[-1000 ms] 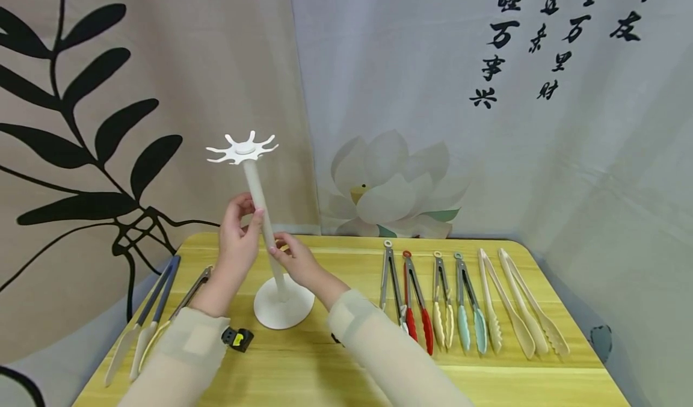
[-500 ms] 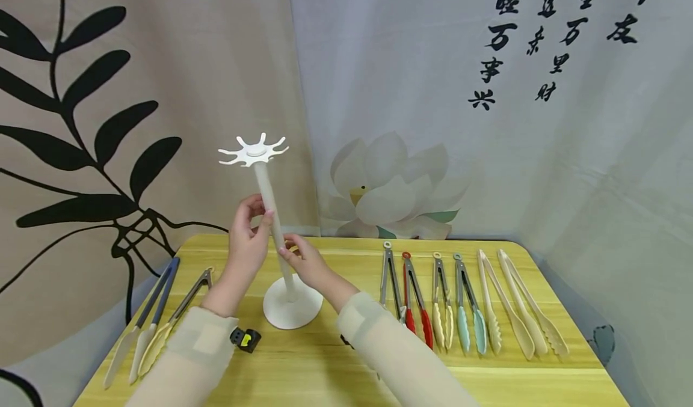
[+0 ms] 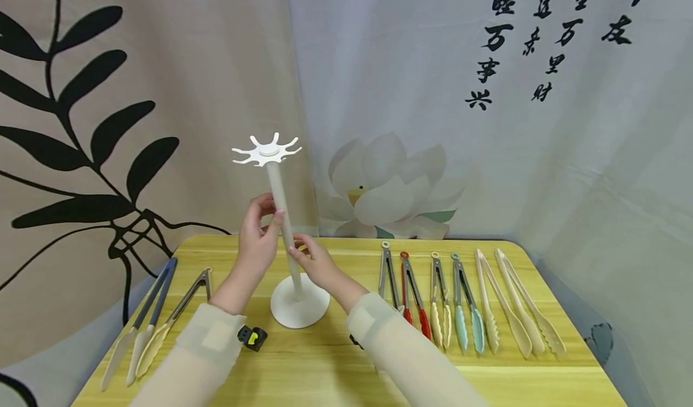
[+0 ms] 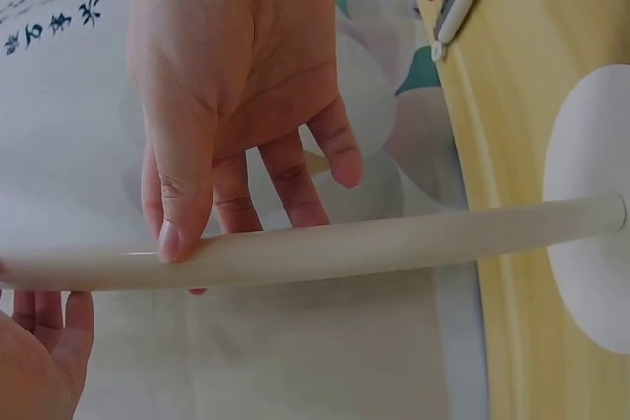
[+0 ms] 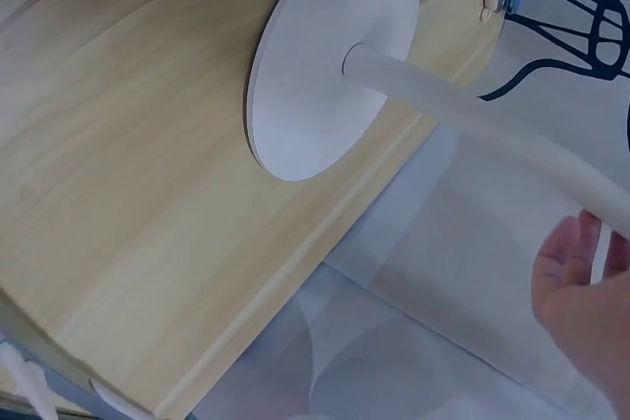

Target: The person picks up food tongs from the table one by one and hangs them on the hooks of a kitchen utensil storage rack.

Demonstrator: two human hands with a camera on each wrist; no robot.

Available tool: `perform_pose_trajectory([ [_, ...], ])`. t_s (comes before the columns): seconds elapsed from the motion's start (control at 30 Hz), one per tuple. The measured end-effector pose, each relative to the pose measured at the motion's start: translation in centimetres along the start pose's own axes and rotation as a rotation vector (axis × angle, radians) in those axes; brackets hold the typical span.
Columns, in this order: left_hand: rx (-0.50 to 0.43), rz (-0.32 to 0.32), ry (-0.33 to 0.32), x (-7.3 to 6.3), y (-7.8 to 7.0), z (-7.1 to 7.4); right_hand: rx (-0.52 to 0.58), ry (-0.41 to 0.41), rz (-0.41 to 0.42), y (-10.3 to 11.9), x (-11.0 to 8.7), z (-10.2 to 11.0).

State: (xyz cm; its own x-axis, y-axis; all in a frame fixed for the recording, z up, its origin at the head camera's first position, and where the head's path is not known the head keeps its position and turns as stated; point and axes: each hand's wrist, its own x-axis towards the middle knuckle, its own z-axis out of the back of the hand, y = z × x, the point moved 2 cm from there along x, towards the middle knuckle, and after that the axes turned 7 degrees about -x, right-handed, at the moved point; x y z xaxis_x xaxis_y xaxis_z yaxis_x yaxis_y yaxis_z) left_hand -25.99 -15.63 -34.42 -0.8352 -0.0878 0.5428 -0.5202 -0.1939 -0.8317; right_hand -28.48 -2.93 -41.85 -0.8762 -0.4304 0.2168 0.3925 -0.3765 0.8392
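Partly cropped, both wrist views: white stand (image 3: 286, 229).

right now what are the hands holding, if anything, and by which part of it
A white stand, held by its pole, below the spoked top: the left hand higher up, the right hand lower.

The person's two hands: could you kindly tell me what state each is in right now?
Left hand: closed, holding the white pole.
Right hand: closed, holding the same pole lower down.
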Motion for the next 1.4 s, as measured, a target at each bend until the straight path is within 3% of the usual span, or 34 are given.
perform_pose_trajectory([
  [0.5, -0.045, -0.022, 0.021, 0.3, -0.1, -1.5, 0.018, -0.011, -0.032, -0.7, -0.8, 1.5],
  [0.67, -0.066, -0.027, 0.035, 0.3, -0.1, -2.1, 0.028, 0.003, -0.022, 0.8, -1.9, 2.7],
  [0.77, -0.075, -0.018, 0.049, 0.2, -1.2, -2.6, 0.039, 0.004, -0.012, 1.5, -2.5, 3.3],
  [0.9, -0.046, -0.004, 0.078, -0.2, -3.1, -3.1, 0.03, -0.011, 0.002, -0.3, -2.1, 3.2],
  [1.13, -0.081, -0.01, 0.06, 0.2, -0.2, -3.6, 0.006, -0.025, -0.006, -1.8, -2.0, 3.3],
  [1.4, -0.078, -0.01, 0.054, 0.3, -0.1, -4.5, -0.006, -0.02, -0.022, -2.1, -2.4, 4.1],
])
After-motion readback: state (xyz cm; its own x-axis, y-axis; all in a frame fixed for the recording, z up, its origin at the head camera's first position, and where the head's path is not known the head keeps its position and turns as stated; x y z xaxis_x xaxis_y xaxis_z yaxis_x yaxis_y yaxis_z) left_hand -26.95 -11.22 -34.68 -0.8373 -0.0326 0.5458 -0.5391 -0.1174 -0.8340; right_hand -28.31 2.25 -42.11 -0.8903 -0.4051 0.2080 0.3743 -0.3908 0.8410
